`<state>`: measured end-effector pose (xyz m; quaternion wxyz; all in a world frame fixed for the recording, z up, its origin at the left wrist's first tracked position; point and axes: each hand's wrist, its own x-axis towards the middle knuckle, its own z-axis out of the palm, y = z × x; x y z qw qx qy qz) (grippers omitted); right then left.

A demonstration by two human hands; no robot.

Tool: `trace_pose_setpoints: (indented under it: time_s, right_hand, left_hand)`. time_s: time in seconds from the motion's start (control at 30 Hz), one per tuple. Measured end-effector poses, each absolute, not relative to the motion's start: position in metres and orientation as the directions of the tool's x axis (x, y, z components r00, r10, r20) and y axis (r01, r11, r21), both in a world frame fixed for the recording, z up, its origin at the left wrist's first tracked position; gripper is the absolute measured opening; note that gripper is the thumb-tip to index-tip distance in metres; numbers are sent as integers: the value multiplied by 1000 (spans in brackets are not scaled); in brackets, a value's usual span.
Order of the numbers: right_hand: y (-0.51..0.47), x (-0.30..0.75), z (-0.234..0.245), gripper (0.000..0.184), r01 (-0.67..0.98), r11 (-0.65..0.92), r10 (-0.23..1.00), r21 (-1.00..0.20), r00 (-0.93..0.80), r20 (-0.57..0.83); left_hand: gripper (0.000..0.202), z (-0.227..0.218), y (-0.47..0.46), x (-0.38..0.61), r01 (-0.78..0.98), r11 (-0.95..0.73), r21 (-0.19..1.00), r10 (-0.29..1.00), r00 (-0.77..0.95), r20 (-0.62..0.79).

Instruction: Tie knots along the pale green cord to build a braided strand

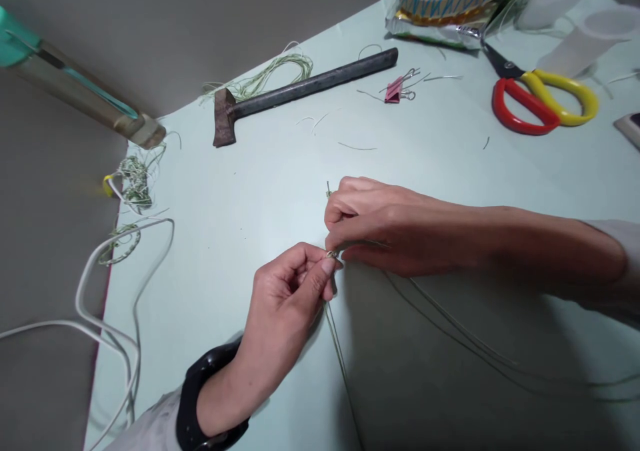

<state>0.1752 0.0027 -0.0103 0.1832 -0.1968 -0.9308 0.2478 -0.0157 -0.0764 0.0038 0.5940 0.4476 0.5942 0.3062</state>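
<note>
Pinching a thin green cord (334, 334) at a small knot (333, 254), both hands meet near the middle of the pale green table (240, 238). The left hand (285, 304) is closed on the knot between thumb and forefinger, and the right hand (373, 228) is clamped on the same cord from three o'clock, fingertips almost touching. Loose strands are seen trailing off toward five and four o'clock.

The step in hand is judged to be the tightening or tying of a knot; a steady pull on both sides with the knot kept pinched is likely called for next.

At twelve o'clock a hammer (300, 91) is laid flat, with a coil of green cord (270, 74) just behind its head. A pink clip (397, 90) lies at one o'clock, red-and-yellow scissors (543, 98) at two o'clock, and a foil packet (440, 11) beyond them. A white cable (107, 284) is looped over the table edge at nine o'clock, near tangled cord scraps (134, 183). A grey floor is seen past the table.
</note>
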Motion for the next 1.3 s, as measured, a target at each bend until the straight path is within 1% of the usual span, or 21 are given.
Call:
trace_pose_setpoints:
  time_s: [0.1, 0.2, 0.33, 0.43, 0.5, 0.57, 0.63, 0.73, 0.77, 0.83, 0.97, 1.03, 1.07, 1.13, 1.2, 1.3]
  right_hand:
    - [3, 175, -11, 15, 247, 787, 467, -566, -838, 283]
    - [4, 173, -10, 15, 260, 783, 467, -565, -846, 258]
    - [4, 166, -5, 22, 351, 818, 458, -456, -876, 148]
    - [3, 165, -3, 25, 377, 835, 459, -400, -879, 130]
    - [1, 167, -2, 27, 366, 845, 455, -391, -875, 163]
    - [-1, 169, -4, 30, 343, 865, 442, -366, -866, 233]
    - [-4, 172, -7, 35, 318, 899, 410, -301, -854, 320]
    - [-8, 173, -12, 40, 314, 936, 353, -161, -837, 418]
    - [-9, 173, -13, 39, 328, 936, 350, -129, -824, 445]
    - [-13, 172, -14, 36, 379, 918, 385, -115, -783, 489]
    - [-23, 169, -14, 33, 428, 879, 467, -208, -691, 552]
    - [-30, 169, -12, 29, 419, 860, 509, -291, -669, 542]
    - [-34, 169, -12, 27, 416, 837, 547, -356, -655, 521]
    - [-42, 171, -10, 23, 405, 753, 642, -518, -626, 444]
    - [-49, 174, -7, 21, 403, 624, 731, -670, -603, 319]
    - [-53, 179, -1, 18, 422, 400, 797, -813, -599, 81]
  left_hand:
    - [29, 3, -77, -16, 158, 421, 893, 891, 113, -440]
    - [30, 2, -78, -17, 141, 416, 899, 894, 120, -432]
    - [30, 0, -79, -19, 129, 412, 902, 896, 124, -427]
    - [29, -1, -79, -19, 136, 413, 900, 895, 120, -429]
    - [28, -1, -79, -18, 145, 410, 901, 897, 118, -427]
    - [28, -1, -79, -18, 152, 409, 900, 896, 118, -428]
    - [30, -1, -79, -18, 159, 415, 896, 893, 116, -434]
    - [32, 0, -78, -18, 165, 418, 894, 890, 126, -439]
    - [32, 0, -78, -19, 166, 417, 894, 889, 129, -439]
    - [33, 0, -78, -19, 169, 409, 897, 892, 133, -432]
    - [33, -1, -79, -19, 164, 400, 902, 897, 133, -422]
    - [31, 0, -79, -19, 159, 400, 902, 897, 135, -422]
    - [29, 0, -79, -19, 159, 403, 901, 896, 134, -424]
    - [25, 0, -79, -19, 159, 407, 900, 894, 131, -428]
    - [23, 0, -79, -19, 162, 410, 898, 893, 129, -431]
    - [23, 0, -79, -19, 171, 408, 897, 893, 128, -431]
